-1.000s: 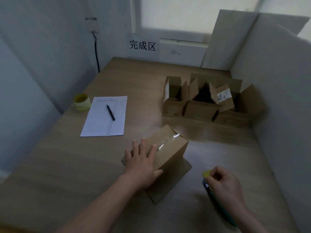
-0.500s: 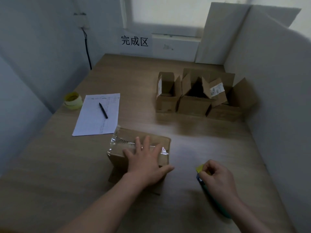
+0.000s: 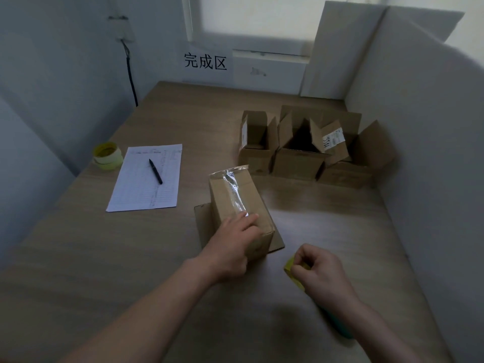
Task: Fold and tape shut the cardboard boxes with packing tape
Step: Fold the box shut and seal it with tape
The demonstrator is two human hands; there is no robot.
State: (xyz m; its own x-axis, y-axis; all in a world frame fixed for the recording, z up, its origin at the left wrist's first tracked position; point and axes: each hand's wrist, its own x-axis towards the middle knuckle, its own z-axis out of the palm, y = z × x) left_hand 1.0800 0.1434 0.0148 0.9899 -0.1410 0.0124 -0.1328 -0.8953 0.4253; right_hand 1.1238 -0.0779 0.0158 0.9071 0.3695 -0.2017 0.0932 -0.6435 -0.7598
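Note:
A small brown cardboard box (image 3: 230, 195) lies at the table's middle, a strip of clear tape along its top with a loose end sticking up at the far edge. Its bottom flaps spread flat on the table beneath it. My left hand (image 3: 233, 244) rests on the box's near end, fingers laid over the tape. To the right, near the table's front, my right hand (image 3: 319, 273) grips a yellow and teal tape dispenser (image 3: 293, 271), mostly hidden under the hand and wrist.
Three open cardboard boxes (image 3: 298, 153) stand in a row at the back right against a white partition (image 3: 419, 127). A lined sheet (image 3: 149, 176) with a black pen (image 3: 155, 167) lies at left, and a yellow tape roll (image 3: 107, 155) beside it.
My left hand has turned the box from lying crosswise to pointing away from me. The tape seam now runs lengthwise. My right hand has stayed with the dispenser.

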